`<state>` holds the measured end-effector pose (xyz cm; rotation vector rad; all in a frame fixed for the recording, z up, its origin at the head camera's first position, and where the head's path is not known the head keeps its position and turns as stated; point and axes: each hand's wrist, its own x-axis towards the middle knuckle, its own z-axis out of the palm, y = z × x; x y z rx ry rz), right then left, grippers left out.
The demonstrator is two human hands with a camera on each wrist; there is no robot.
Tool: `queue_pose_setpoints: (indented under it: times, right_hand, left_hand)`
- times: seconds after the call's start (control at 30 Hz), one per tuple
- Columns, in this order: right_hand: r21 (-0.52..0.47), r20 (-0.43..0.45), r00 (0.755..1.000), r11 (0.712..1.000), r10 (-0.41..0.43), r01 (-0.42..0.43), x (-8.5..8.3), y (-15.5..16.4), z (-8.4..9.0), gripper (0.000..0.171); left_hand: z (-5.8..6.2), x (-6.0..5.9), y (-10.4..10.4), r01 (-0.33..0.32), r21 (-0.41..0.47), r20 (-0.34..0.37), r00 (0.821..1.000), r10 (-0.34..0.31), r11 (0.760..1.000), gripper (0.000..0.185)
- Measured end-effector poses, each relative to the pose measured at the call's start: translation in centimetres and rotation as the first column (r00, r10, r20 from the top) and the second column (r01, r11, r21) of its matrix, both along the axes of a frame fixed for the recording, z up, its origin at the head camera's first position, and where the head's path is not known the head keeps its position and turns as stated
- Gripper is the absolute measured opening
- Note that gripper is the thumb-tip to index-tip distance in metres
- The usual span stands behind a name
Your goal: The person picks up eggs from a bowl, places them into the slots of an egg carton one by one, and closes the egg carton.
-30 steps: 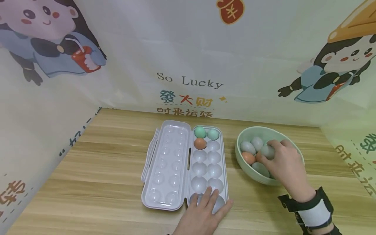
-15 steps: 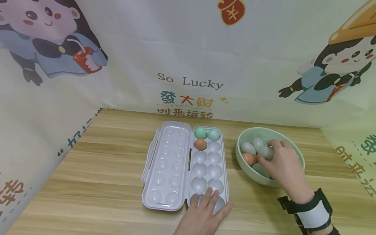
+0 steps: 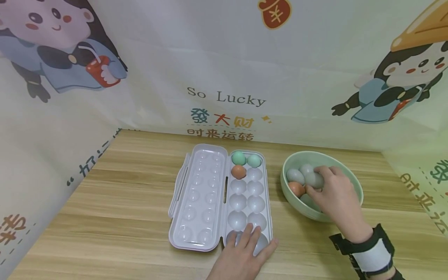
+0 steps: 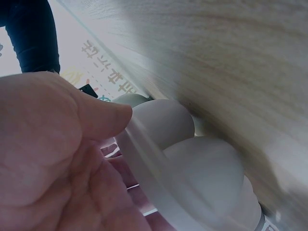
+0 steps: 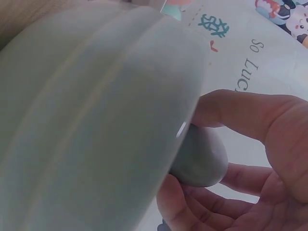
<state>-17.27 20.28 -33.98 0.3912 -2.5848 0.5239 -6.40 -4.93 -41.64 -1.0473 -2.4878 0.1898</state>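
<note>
An open pale egg box (image 3: 218, 196) lies on the wooden table, its lid flat to the left. Two green eggs (image 3: 238, 157) and one brown egg (image 3: 238, 171) sit in its far cups. My left hand (image 3: 243, 252) rests with straight fingers on the box's near end (image 4: 192, 159). At the right stands a green bowl (image 3: 332, 157) with several eggs. My right hand (image 3: 334, 192) reaches into it and grips a grey-green egg (image 3: 315, 179) (image 5: 202, 156) between thumb and fingers, just above the other eggs.
Printed cloth walls enclose the table at the back, left and right. Bare wooden table (image 3: 122, 202) stretches left of the box. A black and white wrist strap (image 3: 371, 249) sits on my right arm.
My right hand has lifted the grey-green egg slightly up and away inside the bowl. The left hand and the box have not moved.
</note>
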Motion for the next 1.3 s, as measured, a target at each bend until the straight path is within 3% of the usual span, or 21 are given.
queue_pose_setpoints:
  times: [0.5, 1.1, 1.3]
  right_hand:
    - [-0.017, -0.028, 0.999, 0.999, 0.035, -0.036, 0.1, -0.5, -0.1, 0.043]
    - [-0.013, -0.077, 0.994, 0.997, 0.075, -0.076, 0.2, -1.1, -0.4, 0.043]
    - [-0.009, -0.141, 0.985, 0.995, 0.1, -0.102, 0.2, -1.3, -0.6, 0.044]
  left_hand:
    - [0.4, 0.0, 0.0, 0.002, -0.007, 0.04, 0.999, -0.002, 1.0, 0.081]
    - [0.3, 0.1, 0.0, -0.003, -0.013, 0.019, 1.0, 0.003, 1.0, 0.079]
    - [0.3, 0.1, 0.0, -0.003, -0.011, 0.014, 1.0, 0.003, 1.0, 0.079]
